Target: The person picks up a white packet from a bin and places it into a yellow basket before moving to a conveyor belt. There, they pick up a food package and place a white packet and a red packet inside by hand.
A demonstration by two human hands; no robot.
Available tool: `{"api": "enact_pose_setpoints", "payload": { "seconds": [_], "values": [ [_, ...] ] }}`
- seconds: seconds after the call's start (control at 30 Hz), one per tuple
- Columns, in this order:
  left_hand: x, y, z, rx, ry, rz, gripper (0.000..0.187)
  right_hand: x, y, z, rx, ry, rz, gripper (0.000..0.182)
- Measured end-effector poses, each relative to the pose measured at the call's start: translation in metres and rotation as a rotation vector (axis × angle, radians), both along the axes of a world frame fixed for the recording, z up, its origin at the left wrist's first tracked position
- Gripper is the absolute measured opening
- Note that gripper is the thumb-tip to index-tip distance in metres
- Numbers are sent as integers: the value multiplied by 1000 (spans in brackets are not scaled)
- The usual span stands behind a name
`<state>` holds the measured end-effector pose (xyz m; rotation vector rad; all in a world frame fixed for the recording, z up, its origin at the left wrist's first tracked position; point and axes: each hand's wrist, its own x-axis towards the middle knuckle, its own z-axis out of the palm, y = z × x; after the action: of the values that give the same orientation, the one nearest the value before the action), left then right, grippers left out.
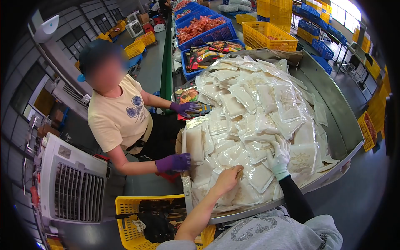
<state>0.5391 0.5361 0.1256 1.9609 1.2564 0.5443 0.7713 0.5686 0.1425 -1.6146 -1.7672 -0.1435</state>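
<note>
A large heap of clear plastic packets (254, 104) with flat, pale contents fills a metal-sided bin. My bare left hand (227, 180) is closed over the near part of the heap, fingers curled; whatever they hold, if anything, is hidden. To its right, my right hand (278, 158) wears a white glove and lies on the packets, its fingers stretched out and apart. Across the bin's left side stands a co-worker in purple gloves. One of that person's hands (186, 108) rests by colourful printed bags (187, 95); the other (175, 162) is beside the bin's left edge.
The bin's metal wall (339, 112) curves round the right. A yellow crate (125, 204) with dark items stands at lower left. Beyond the heap are blue crates (228, 31) of red packets along a green-edged conveyor (166, 62). A large air cooler (73, 183) is at left.
</note>
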Motion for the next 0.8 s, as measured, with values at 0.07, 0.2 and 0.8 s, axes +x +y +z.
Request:
{"api": "enact_pose_setpoints", "payload": {
  "seconds": [0.07, 0.2, 0.8],
  "values": [
    [0, 0, 0, 4, -3, 1, 26, 0, 0, 0, -1, -8, -3, 32],
    [0, 0, 0, 9, 6, 1, 27, 0, 0, 1, 4, -15, -3, 32],
    [0, 0, -3, 1, 18, 4, 26, -2, -1, 4, -2, 20, 1, 30]
  ]
}}
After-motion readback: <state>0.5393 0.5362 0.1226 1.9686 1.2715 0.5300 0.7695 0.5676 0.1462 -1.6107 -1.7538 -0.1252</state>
